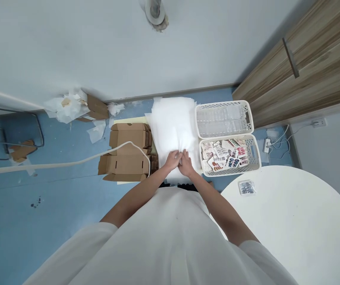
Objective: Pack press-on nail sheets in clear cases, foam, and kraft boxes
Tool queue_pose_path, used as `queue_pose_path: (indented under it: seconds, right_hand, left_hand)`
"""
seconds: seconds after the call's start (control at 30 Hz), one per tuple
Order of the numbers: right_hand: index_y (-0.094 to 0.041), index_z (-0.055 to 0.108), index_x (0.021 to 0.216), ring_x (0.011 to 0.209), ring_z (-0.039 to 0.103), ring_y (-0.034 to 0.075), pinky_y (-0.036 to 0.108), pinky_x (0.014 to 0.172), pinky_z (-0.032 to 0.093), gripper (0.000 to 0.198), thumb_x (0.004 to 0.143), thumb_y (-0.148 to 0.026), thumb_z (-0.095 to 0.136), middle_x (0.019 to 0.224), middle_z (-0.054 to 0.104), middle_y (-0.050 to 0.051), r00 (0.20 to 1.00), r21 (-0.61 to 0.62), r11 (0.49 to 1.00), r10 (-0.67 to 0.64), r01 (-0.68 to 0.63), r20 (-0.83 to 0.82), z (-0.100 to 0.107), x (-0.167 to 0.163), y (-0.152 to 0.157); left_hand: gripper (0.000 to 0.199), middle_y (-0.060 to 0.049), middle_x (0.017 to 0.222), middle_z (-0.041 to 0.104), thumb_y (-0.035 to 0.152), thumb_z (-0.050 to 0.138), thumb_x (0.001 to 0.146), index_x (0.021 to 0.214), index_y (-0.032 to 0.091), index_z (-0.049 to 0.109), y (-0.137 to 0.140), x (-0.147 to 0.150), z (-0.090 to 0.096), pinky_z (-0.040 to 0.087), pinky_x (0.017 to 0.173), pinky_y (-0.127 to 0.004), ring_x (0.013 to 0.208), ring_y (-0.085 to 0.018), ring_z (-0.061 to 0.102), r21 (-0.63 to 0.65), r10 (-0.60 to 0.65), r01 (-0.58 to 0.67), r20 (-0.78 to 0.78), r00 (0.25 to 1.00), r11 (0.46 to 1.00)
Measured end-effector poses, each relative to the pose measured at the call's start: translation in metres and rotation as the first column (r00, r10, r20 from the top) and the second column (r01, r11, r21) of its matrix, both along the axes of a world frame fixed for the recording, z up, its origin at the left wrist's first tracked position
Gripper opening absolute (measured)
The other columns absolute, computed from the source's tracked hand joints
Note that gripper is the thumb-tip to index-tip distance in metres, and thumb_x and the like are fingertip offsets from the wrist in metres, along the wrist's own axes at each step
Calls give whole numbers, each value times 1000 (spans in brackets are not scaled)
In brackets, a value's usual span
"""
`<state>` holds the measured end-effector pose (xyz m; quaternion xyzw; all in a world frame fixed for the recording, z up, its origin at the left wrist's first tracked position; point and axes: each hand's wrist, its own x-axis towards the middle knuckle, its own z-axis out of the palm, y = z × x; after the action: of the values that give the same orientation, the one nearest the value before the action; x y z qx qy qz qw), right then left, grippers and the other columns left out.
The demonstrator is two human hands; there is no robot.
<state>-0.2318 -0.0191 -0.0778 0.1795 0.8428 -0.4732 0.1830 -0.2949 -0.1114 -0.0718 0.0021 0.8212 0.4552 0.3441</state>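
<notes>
A thick stack of white packing foam sheets (174,122) lies straight in front of me. Over its near part, my left hand (173,159) and my right hand (184,162) come together, fingertips nearly touching. Both hands pinch the top foam sheet, which puckers into small creases just beyond the fingers. The exact grip of the fingertips is too small to make out. Left of the stack are flattened brown cardboard boxes (130,160). On its right stands a white basket (230,173) of press-on nail sets on cards, with a second white basket (198,126) of transparent plastic cases behind it.
A round white table (291,213) at the right carries a small clear pack of nails (247,187). A pale hose or cable (81,161) crosses above the cardboard. Farther left are a crumpled-paper-topped carton (97,107) and a metal frame (39,126). A wooden cabinet (312,67) stands back right.
</notes>
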Motion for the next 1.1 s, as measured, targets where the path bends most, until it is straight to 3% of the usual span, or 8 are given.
queue_pose_path:
  seconds: [0.17, 0.27, 0.37, 0.47, 0.63, 0.77, 0.97, 1.1]
  right_hand:
    - [-23, 16, 143, 140, 2, 25, 56, 109, 7, 74, 75, -10, 42, 152, 12, 8, 986, 32, 986, 163, -162, -30, 7, 5, -13]
    - [-23, 27, 140, 140, 7, 24, 54, 109, 9, 66, 77, -11, 41, 151, 17, 7, 981, 22, 985, 172, -171, -84, 11, 7, -9]
    - [-18, 44, 129, 139, 10, 25, 49, 110, 15, 51, 78, -18, 46, 150, 18, 9, 989, 63, 996, -54, 64, -139, 13, 7, 0]
    - [-19, 45, 127, 137, 16, 27, 47, 108, 23, 54, 75, -28, 56, 146, 24, 11, 943, 49, 951, -295, 305, -153, 13, 3, 11]
    - [-21, 45, 125, 103, 54, 22, 39, 89, 45, 61, 68, -35, 63, 129, 45, 12, 894, -176, 884, -446, 434, -37, 14, -9, 21]
    - [-21, 56, 110, 86, 58, 16, 36, 84, 47, 42, 70, -31, 59, 114, 57, 7, 884, -252, 862, -465, 441, -45, 18, -15, 23]
    - [-14, 57, 114, 99, 58, 22, 39, 93, 43, 47, 67, -14, 53, 131, 47, 13, 907, 8, 912, -407, 411, -110, 30, -10, 23]
    - [-18, 56, 118, 80, 61, 18, 40, 88, 46, 46, 72, -18, 50, 134, 46, 11, 916, 67, 935, -322, 347, -240, 48, 0, 16]
  left_hand:
    - [22, -7, 96, 67, 31, 49, 82, 90, 18, 65, 2, -8, 2, 46, 84, -33, 91, -19, 61, -3, 107, -107, 22, 994, 994]
    - [17, -8, 90, 67, 28, 52, 79, 83, 16, 64, 2, -13, -2, 48, 77, -30, 83, -18, 62, -66, 225, -221, 57, 973, 973]
    - [16, -7, 85, 67, 28, 51, 79, 78, 16, 62, -1, -16, -4, 48, 73, -29, 77, -16, 61, -102, 245, -239, 52, 968, 966]
    - [19, -6, 83, 66, 30, 48, 81, 80, 16, 61, -5, -17, -2, 47, 68, -28, 73, -15, 59, -82, 230, -224, 69, 971, 971]
    - [20, -6, 82, 64, 31, 47, 83, 85, 16, 60, -13, -15, 2, 47, 70, -30, 76, -17, 59, -18, 223, -223, 58, 973, 975]
    - [20, -7, 86, 64, 29, 47, 83, 88, 16, 60, -20, -14, 5, 48, 75, -31, 80, -16, 60, 50, 226, -227, 23, 974, 973]
    - [30, -12, 112, 60, 31, 53, 81, 106, 15, 56, -35, -7, 23, 44, 87, -31, 101, -18, 57, 88, 185, -188, 33, 982, 978]
    - [33, -13, 118, 58, 29, 56, 80, 109, 14, 56, -48, 0, 32, 44, 88, -32, 104, -19, 56, 151, 119, -121, 20, 993, 981]
